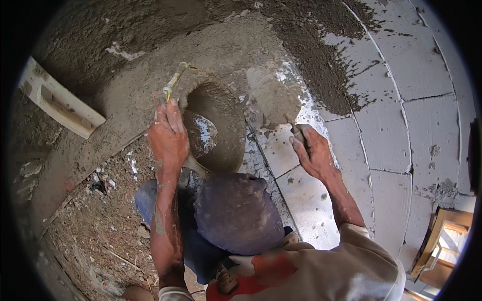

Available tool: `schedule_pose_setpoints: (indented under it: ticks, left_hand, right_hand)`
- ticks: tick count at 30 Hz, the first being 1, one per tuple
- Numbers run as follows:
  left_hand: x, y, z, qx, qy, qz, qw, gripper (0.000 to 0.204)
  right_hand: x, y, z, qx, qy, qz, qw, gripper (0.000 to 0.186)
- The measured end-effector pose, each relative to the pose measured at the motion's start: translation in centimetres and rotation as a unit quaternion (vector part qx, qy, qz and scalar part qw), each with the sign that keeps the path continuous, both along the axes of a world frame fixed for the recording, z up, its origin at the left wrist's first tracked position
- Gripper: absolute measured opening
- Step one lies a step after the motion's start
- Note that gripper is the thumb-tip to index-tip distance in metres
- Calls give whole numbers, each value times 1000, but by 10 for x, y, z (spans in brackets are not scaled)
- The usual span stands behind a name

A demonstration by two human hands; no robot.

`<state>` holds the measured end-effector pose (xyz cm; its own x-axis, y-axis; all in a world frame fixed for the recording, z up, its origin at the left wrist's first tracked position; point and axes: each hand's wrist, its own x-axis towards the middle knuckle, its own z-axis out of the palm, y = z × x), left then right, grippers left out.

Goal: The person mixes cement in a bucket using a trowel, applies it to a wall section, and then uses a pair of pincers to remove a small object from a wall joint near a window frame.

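1 bucket (235, 133) is coated inside with grey mortar (213, 103); a shiny patch within is unclear. The left hand (169, 135) grips a pale tubular handle's (174, 80) near end at its rim. Right of the bucket, the right hand (316, 150) clasps a trowel (283, 108), pointing forward, slightly left, its blade's outline indistinct.
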<state>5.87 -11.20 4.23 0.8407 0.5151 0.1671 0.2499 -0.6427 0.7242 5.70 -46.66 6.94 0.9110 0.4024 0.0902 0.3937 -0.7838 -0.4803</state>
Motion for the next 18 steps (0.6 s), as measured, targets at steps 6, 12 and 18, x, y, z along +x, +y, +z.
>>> schedule_pose_setpoints:
  ticks: [6, 12, 18]
  left_hand:
    - [-15, -13, 2, 75, -28, -77, 994, 36]
    - [-24, -3, -5, 54, -66, -45, 995, 29]
    - [-15, 7, -17, 101, -94, -38, 990, 33]
  right_hand:
    - [22, 115, -101, -201, -30, 140, 969, 29]
    - [47, 129, -101, -178, 147, 374, 898, 16]
    - [37, 134, -99, -168, 269, 359, 878, 29]
